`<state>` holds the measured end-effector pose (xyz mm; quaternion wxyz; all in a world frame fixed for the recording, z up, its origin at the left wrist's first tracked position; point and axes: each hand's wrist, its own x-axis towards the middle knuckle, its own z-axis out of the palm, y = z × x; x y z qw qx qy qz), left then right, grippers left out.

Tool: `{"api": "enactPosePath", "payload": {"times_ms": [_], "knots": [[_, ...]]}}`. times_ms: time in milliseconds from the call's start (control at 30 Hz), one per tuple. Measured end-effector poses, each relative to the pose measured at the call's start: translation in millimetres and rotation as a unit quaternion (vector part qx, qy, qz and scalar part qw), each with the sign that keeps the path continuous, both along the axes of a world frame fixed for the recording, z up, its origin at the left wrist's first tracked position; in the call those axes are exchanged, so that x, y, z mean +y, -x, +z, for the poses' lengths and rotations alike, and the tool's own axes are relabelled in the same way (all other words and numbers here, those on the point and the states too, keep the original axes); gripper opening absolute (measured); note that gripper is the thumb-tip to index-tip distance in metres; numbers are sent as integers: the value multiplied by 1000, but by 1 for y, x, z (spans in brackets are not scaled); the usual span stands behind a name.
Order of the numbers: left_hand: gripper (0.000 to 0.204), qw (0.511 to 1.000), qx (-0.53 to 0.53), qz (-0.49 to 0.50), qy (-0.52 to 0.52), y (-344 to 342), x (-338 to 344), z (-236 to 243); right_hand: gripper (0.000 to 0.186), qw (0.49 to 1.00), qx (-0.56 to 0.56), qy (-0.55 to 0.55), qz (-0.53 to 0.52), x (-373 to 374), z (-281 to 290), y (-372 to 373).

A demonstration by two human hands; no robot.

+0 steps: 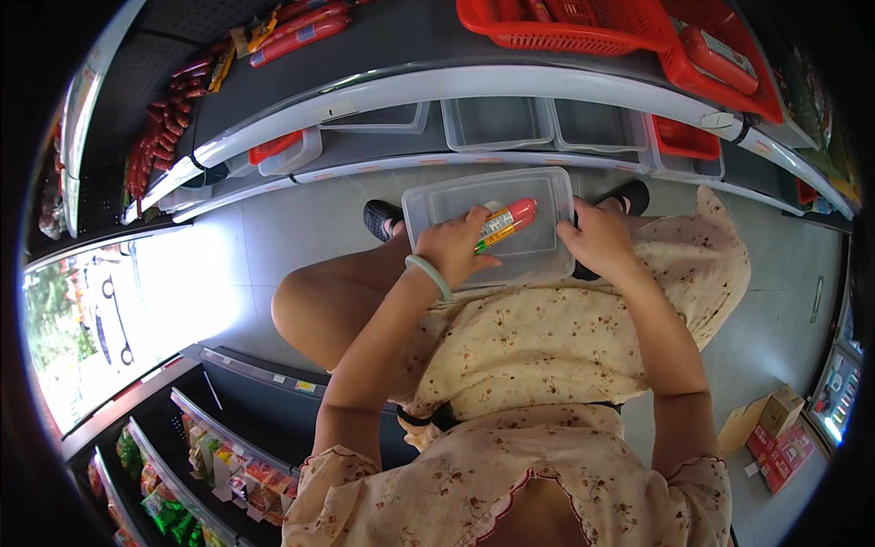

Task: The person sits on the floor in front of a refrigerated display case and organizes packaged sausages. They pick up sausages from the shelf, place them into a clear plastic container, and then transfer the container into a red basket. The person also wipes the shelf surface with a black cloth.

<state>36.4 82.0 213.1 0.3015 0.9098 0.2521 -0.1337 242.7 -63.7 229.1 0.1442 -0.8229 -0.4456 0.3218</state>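
Note:
A clear plastic box (544, 253) sits over my lap, between my bent knees. My left hand (451, 244), with a pale green bangle at the wrist, closes around a wrapped sausage (509, 224). The sausage has a pink end and a yellow and green label, and it is above the inside of the box. My right hand (597, 239) grips the right rim of the same box, thumb on the near side; its other fingers are partly hidden.
In front runs a shelf (401, 91) with red baskets (565, 36) and red-wrapped sausages (301, 38). Below it stand several clear bins (499, 125). A snack rack (228, 447) is behind me at left. Cardboard boxes (782, 412) lie on the floor at right.

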Motion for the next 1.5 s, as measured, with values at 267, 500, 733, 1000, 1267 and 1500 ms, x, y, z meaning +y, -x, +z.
{"api": "enactPosePath", "payload": {"times_ms": [267,500,733,1000,1267,1500], "knots": [[42,990,-111,-88,10,2,-5,-7,47,1000,4,16,-7,0,-1,-3],[36,972,-185,121,74,-1,4,0,45,1000,-3,15,-6,0,1,-1],[34,977,-128,73,156,2,7,1,46,1000,1,7,-9,3,5,0],[28,895,-200,118,381,7,-2,-27,49,1000,10,4,-20,0,1,-3],[39,840,-178,205,470,4,4,-17,45,1000,6,9,-12,0,0,-3],[33,864,-212,138,435,9,2,-33,43,1000,0,-7,-8,0,-1,-2]]}}
